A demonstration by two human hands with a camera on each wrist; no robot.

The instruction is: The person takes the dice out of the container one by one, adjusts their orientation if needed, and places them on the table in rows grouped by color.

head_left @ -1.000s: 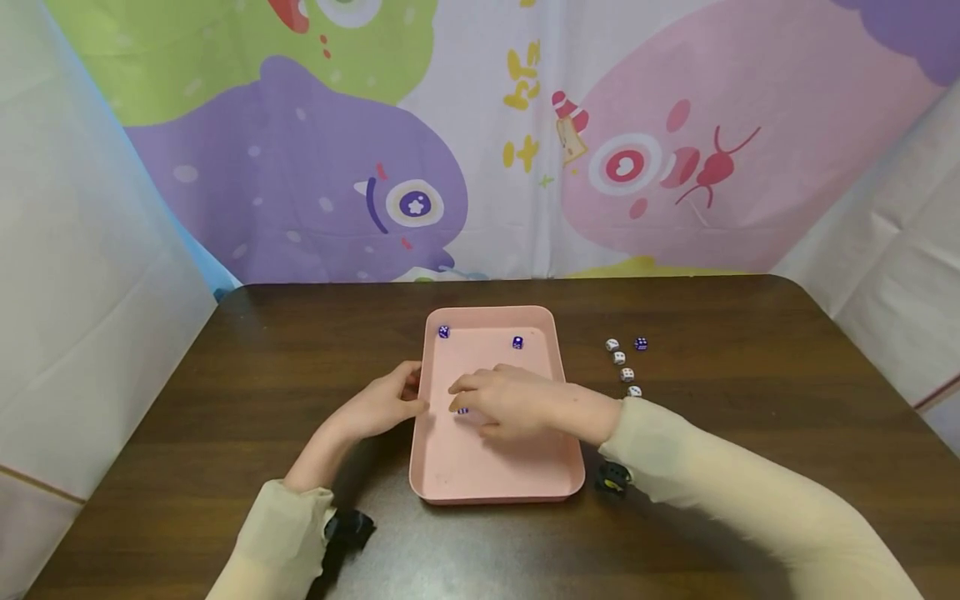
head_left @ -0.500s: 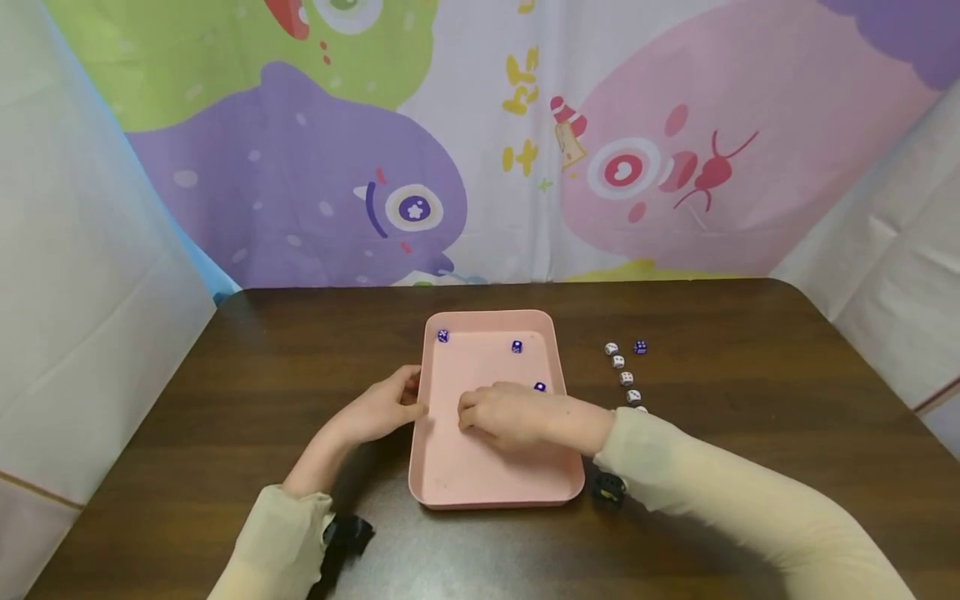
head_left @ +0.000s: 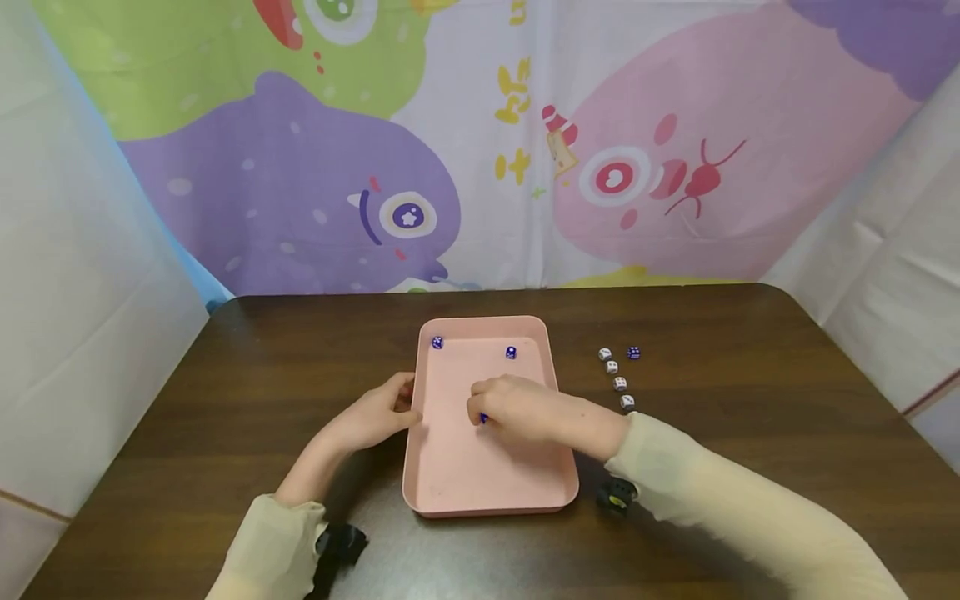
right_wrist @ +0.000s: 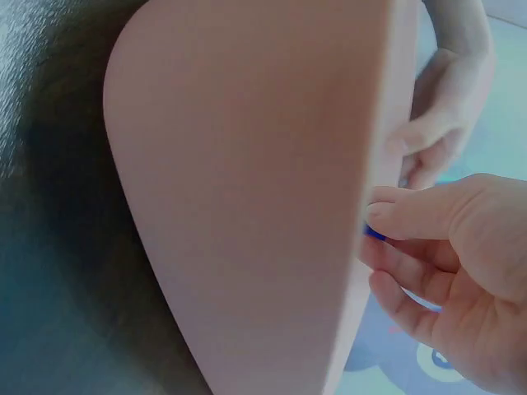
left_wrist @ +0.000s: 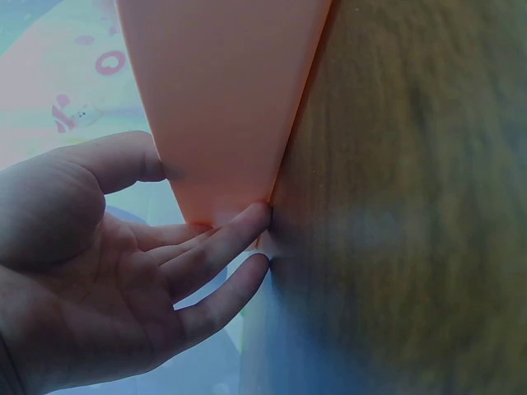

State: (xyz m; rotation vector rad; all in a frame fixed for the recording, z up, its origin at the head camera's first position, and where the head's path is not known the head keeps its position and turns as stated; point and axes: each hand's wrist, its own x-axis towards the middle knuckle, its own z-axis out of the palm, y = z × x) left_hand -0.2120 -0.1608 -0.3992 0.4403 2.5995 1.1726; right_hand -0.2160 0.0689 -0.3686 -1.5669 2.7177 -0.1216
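Die of blue colour (head_left: 483, 418) is what I watch first: it sits over the middle part of the pink tray (head_left: 457, 487), between thumb and fingers of the right hand (head_left: 517, 407), which makes a narrow pinch on it. Only a small blue patch is visible, so I cannot tell if it touches the tray floor. From my distant seat I judge that it could slip and roll away, if the fingertips hold it only by a corner. A low lift could also make the wrist knock the right wall, and the sleeve (head_left: 720, 492) could push the near end of the row of white dice (head_left: 620, 384), because it is just beside it. The die is a cube, therefore I can give it no long axis, and the fingers hide its upper face; the tray has its long axis from near to far. At the left wall, the left hand (head_left: 377, 414) holds the tray, thumb at the rim and fingers on the outer side; a strong press there might tilt it and disturb the loose die (head_left: 437, 342) in the far left corner and the other blue die (head_left: 511, 352) at far right. To the right, on the brown table (head_left: 187, 467), the white row runs slanting from far to near, with one more blue die (head_left: 633, 353) beside its far end.
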